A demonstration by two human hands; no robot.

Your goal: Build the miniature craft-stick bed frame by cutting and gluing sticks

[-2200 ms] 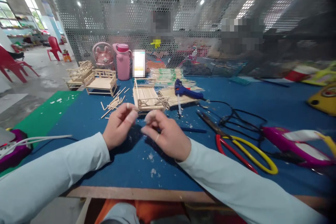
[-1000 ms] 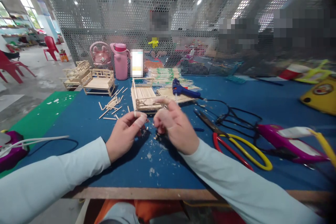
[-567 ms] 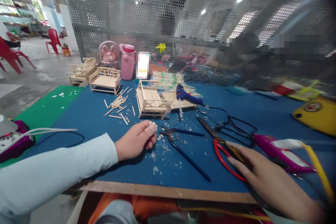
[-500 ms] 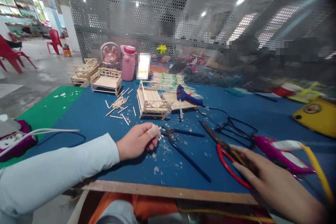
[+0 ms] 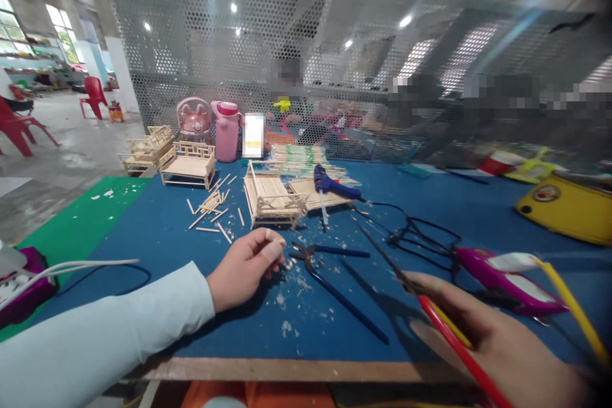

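Near the middle of the table, my left hand (image 5: 247, 266) is closed, thumb pressed against the fingers; whatever it pinches is too small or hidden to name. My right hand (image 5: 488, 331) grips scissors (image 5: 452, 336) with red handles, lifted off the table, their dark blades pointing forward and left. Between the hands lie pincers (image 5: 335, 287) with dark blue handles spread apart, their jaws close to my left fingertips. Just beyond my left hand stands a small wooden-stick bench (image 5: 272, 201), with a blue glue gun (image 5: 337, 185) to its right.
Loose cut sticks (image 5: 210, 207) lie left of the bench. Further back are another little bench (image 5: 189, 166), a pink bottle (image 5: 227, 132) and a perforated metal screen (image 5: 191, 25). A purple power strip (image 5: 514, 280), black cable (image 5: 421, 233) and yellow pouch (image 5: 567, 207) occupy the right.
My right hand has raised the scissors off the table, where a shadow now shows beneath them. My left hand has turned slightly and remains pinched. The view has tilted up a little.
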